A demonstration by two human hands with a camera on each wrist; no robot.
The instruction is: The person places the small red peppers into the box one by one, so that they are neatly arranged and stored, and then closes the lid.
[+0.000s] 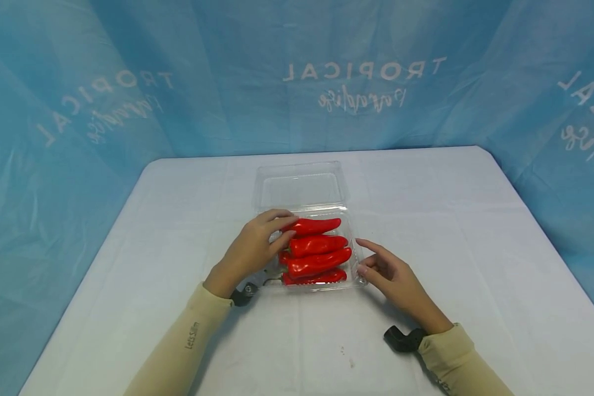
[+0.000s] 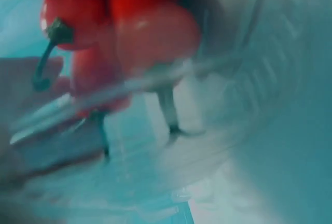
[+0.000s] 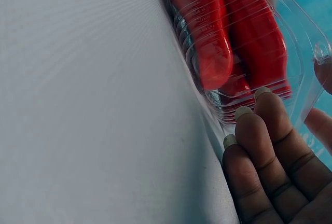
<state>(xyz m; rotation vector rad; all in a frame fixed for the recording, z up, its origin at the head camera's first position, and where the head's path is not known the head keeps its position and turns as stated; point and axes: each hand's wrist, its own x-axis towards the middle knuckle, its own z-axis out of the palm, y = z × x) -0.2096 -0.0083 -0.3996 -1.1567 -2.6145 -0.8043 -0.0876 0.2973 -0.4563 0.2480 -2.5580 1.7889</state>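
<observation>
Several red peppers (image 1: 319, 245) lie side by side in a clear plastic clamshell box (image 1: 357, 258), its lid (image 1: 301, 190) laid back behind it. Over the box's left side, my left hand (image 1: 252, 245) pinches the stem end of the rearmost pepper between thumb and fingers. Blur in the left wrist view leaves that contact unclear, though the peppers' green stems (image 2: 167, 107) show. My right hand (image 1: 391, 272) is at the box's right side, relaxed fingers touching the ribbed wall (image 3: 254, 97) in the right wrist view.
A white cloth (image 1: 297, 352) covers the table. Blue printed sheets (image 1: 297, 121) hang behind it and along both sides. Black wrist mounts (image 1: 405, 339) sit on both forearms, and the left one is close to the box's front left corner.
</observation>
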